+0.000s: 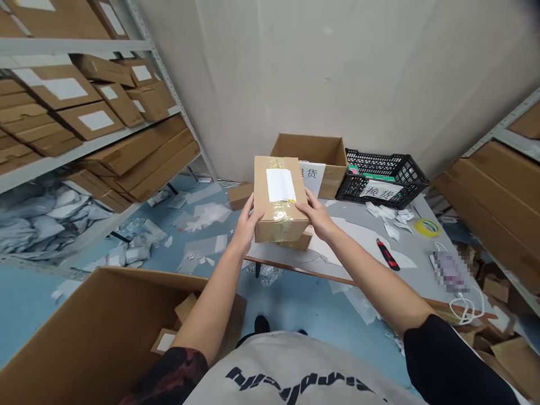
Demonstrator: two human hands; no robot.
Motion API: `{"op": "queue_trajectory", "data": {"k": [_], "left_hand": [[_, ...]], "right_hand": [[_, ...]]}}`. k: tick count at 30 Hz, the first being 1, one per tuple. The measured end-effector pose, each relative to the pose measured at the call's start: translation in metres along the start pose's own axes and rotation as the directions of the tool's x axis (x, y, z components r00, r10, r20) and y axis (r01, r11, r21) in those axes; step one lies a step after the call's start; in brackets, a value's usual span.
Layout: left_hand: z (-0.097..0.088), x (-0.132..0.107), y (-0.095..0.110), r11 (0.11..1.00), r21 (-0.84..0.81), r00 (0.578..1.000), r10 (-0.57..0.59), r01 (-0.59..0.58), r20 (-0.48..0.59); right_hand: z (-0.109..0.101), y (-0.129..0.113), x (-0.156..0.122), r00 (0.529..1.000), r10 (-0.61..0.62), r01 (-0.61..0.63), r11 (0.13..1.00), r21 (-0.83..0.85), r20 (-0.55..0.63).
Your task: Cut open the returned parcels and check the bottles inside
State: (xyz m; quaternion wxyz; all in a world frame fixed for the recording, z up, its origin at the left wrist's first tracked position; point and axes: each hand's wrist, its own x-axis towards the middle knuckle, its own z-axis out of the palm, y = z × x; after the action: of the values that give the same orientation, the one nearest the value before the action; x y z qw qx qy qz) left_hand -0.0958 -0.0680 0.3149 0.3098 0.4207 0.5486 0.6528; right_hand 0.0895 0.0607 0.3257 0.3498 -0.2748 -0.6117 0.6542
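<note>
A taped cardboard box (261, 211) with a white label on top is held up over the front edge of the table (337, 259). My left hand (247, 222) grips its left side, thumb on the upper face. On the opposite side, my right hand (318, 215) holds it in the same way. Below and partly hidden by it is a smaller cardboard box (302, 242). Just behind stands an open carton (333, 160) with a handwritten paper sign on its front.
A black plastic crate (379, 175) stands beside the open carton. A red utility knife (387, 254), yellow tape roll (427, 227) and paper scraps lie on the table. A large open carton (105, 315) is at lower left. Loaded shelves (97, 143) flank both sides.
</note>
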Motion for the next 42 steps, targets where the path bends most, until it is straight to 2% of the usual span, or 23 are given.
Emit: {"op": "queue_trajectory", "data": {"k": [3, 6, 8, 10, 12, 14, 16, 19, 21, 26, 29, 32, 34, 37, 40, 41, 42], "left_hand": [[-0.023, 0.016, -0.003, 0.998, 0.060, 1.000, -0.001, 0.002, -0.017], [-0.075, 0.034, -0.011, 0.991, 0.136, 0.998, 0.003, 0.006, -0.067], [-0.115, 0.047, -0.026, 0.982, 0.171, 0.992, -0.057, 0.075, -0.109], [-0.153, 0.061, -0.051, 0.971, 0.160, 0.978, -0.161, 0.181, -0.130], [-0.180, 0.075, -0.086, 0.963, 0.095, 0.960, -0.239, 0.254, -0.143], [-0.194, 0.085, -0.126, 0.953, 0.018, 0.946, -0.299, 0.303, -0.125], [-0.198, 0.090, -0.165, 0.937, -0.036, 0.932, -0.349, 0.347, -0.103], [-0.194, 0.088, -0.209, 0.911, -0.100, 0.911, -0.408, 0.401, -0.067], [-0.191, 0.086, -0.227, 0.895, -0.147, 0.902, -0.430, 0.420, -0.039], [-0.183, 0.100, -0.242, 0.870, -0.222, 0.896, -0.441, 0.441, 0.053], [-0.174, 0.115, -0.243, 0.874, -0.196, 0.896, -0.436, 0.444, 0.087], [-0.165, 0.127, -0.245, 0.885, -0.148, 0.896, -0.430, 0.442, 0.106], [-0.163, 0.133, -0.247, 0.887, -0.107, 0.891, -0.438, 0.450, 0.116], [-0.167, 0.143, -0.245, 0.878, -0.002, 0.870, -0.473, 0.478, 0.140], [-0.172, 0.156, -0.230, 0.833, 0.213, 0.820, -0.547, 0.511, 0.170], [-0.170, 0.160, -0.222, 0.815, 0.310, 0.826, -0.547, 0.490, 0.133], [-0.164, 0.162, -0.213, 0.802, 0.409, 0.861, -0.503, 0.436, 0.068]], "right_hand": [[0.020, 0.016, 0.014, 1.000, 0.010, -0.010, 1.000, 0.027, 0.003], [0.063, 0.045, 0.036, 0.998, -0.004, 0.001, 0.998, 0.058, 0.060], [0.096, 0.072, 0.054, 0.996, 0.011, -0.013, 1.000, 0.024, 0.088], [0.124, 0.102, 0.074, 0.996, 0.034, -0.027, 0.996, -0.088, 0.079], [0.142, 0.130, 0.093, 0.996, 0.074, -0.060, 0.968, -0.244, 0.052], [0.149, 0.153, 0.107, 0.990, 0.137, -0.118, 0.898, -0.424, 0.015], [0.146, 0.167, 0.117, 0.979, 0.204, -0.164, 0.777, -0.608, -0.004], [0.133, 0.175, 0.123, 0.957, 0.289, -0.151, 0.589, -0.794, 0.032], [0.124, 0.174, 0.124, 0.940, 0.335, -0.137, 0.540, -0.830, 0.063], [0.102, 0.163, 0.114, 0.898, 0.413, -0.146, 0.608, -0.781, 0.154], [0.072, 0.152, 0.099, 0.931, 0.341, -0.147, 0.678, -0.720, 0.131], [0.020, 0.139, 0.077, 0.971, 0.238, -0.203, 0.728, -0.655, -0.036], [-0.022, 0.134, 0.061, 0.963, 0.147, -0.257, 0.745, -0.615, -0.224], [-0.079, 0.137, 0.037, 0.859, 0.066, -0.388, 0.732, -0.560, -0.508], [-0.114, 0.153, 0.017, 0.756, 0.082, -0.474, 0.752, -0.457, -0.649], [-0.121, 0.160, 0.012, 0.737, 0.106, -0.484, 0.773, -0.410, -0.668], [-0.127, 0.167, 0.008, 0.724, 0.139, -0.487, 0.797, -0.358, -0.676]]}}
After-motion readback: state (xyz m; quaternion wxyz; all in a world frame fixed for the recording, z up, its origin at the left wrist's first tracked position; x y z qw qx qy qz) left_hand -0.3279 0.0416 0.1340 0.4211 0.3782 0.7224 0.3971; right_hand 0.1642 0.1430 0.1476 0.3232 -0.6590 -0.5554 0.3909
